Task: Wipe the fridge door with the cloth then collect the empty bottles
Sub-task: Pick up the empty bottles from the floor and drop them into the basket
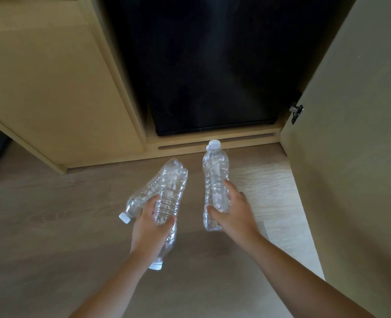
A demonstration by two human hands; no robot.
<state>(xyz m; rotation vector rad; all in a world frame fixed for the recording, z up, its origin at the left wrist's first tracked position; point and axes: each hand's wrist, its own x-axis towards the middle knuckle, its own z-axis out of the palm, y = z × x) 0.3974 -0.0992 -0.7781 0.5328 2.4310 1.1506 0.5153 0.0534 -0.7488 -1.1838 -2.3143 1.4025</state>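
Clear crumpled plastic bottle with a white cap point(215, 171) lies in the right hand point(233, 212), whose grip curls round its lower body, cap pointing toward the black fridge door point(213, 65). The left hand point(152, 228) has its grip wrapped round a second clear bottle point(171, 187) and a third clear bottle point(141, 196), crossed, caps toward the person. All hang above the pale wood-grain floor point(52, 226). A beige cabinet door point(350, 157) stands open at the right.

Two clear crumpled plastic bottles point(169, 191), white-capped, empty, crossed in left hand point(149, 228), caps pointing back. Third clear capped bottle point(215, 171) gripped by right hand point(233, 212), cap toward closed glossy black fridge door point(213, 65).
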